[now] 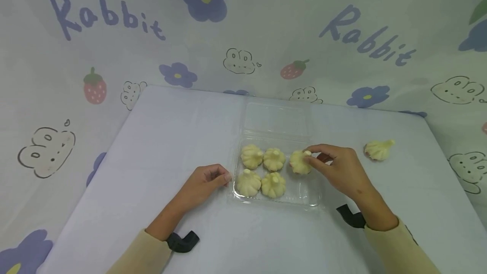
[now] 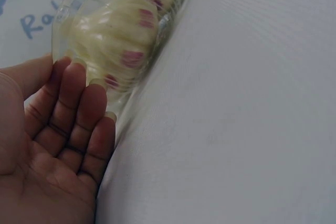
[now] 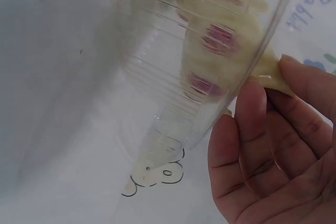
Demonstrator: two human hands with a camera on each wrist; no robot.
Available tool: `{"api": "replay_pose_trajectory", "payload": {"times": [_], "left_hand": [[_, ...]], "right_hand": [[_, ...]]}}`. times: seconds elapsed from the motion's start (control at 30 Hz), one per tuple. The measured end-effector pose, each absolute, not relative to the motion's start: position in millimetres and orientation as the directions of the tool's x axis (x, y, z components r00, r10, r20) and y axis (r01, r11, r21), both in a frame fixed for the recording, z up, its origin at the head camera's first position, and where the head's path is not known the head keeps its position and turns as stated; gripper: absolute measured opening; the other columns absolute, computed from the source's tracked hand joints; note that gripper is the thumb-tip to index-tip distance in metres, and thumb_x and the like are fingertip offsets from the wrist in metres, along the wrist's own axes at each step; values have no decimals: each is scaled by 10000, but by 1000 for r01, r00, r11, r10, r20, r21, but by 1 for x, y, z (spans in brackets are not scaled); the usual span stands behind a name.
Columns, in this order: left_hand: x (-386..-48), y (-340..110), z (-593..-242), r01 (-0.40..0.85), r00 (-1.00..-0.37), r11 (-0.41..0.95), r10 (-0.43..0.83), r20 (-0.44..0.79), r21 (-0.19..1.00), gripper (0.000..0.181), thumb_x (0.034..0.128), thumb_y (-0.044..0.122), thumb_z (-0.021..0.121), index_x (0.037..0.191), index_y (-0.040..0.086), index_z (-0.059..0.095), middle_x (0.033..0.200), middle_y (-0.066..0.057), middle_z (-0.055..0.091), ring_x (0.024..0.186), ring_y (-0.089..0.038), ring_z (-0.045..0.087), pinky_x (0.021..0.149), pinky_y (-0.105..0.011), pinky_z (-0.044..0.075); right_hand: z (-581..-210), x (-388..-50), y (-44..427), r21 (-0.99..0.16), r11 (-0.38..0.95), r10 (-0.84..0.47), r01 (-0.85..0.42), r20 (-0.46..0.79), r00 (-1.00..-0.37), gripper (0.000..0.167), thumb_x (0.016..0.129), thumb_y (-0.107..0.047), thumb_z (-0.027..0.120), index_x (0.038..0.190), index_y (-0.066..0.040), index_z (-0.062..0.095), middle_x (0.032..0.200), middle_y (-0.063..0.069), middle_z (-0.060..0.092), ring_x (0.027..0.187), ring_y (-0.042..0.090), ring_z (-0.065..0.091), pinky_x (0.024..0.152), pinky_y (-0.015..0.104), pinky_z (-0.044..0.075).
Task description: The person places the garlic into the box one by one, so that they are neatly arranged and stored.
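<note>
A clear plastic clamshell box (image 1: 279, 203) lies with its lid folded back, several pale garlic bulbs (image 1: 273, 185) in its left and middle parts. My right hand (image 1: 344, 170) pinches another garlic bulb (image 1: 299, 163) by its stem, at the right side of the box. Through the clear wall in the right wrist view, purple patches show on this bulb (image 3: 218, 40). At the box's left edge, my left hand (image 1: 207, 183) holds the rim between thumb and fingers. The left wrist view shows those fingers (image 2: 94, 103) beside the wall, a bulb (image 2: 115, 35) behind it.
One more garlic bulb (image 1: 379, 150) lies on the white table (image 1: 171, 138), right of the box. The transparent lid (image 1: 277, 117) extends toward the back. Behind the table hangs a cloth (image 1: 266, 24) printed with rabbits, flowers and strawberries.
</note>
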State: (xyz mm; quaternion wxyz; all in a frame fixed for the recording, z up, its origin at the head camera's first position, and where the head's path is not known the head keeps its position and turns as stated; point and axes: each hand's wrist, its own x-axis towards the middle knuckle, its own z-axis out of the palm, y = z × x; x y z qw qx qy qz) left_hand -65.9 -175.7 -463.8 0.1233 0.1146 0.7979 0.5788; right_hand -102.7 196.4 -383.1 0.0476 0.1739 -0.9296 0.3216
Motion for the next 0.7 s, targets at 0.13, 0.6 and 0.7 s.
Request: {"api": "replay_pose_trajectory", "payload": {"times": [0.13, 0.6, 0.7], "left_hand": [[-66, -175, -464, 41, -943, 304, 328, -64, 952, 185, 1045, 250, 667, 989, 93, 746, 919, -25, 703, 886, -185, 613, 789, -290, 488], [-65, -175, -463, 33, -941, 297, 330, -71, 954, 185, 1045, 251, 667, 986, 94, 744, 917, -35, 705, 886, -192, 610, 786, -289, 484], [-66, -176, -463, 30, -942, 299, 328, -73, 954, 186, 1046, 251, 665, 988, 94, 745, 916, -37, 705, 886, -196, 613, 784, -289, 487]], "right_hand": [[-387, -104, 196, -556, 726, -336, -404, 227, -914, 192, 901, -142, 845, 1087, -146, 798, 852, -77, 748, 759, 120, 688, 614, 288, 526], [-390, -107, 193, -541, 734, -370, -410, 186, -910, 185, 914, -108, 826, 1094, -102, 784, 925, -37, 754, 783, 140, 681, 644, 307, 545], [-389, -106, 192, -545, 735, -370, -402, 175, -913, 187, 920, -100, 819, 1104, -94, 783, 958, -22, 759, 800, 154, 684, 656, 312, 552]]}}
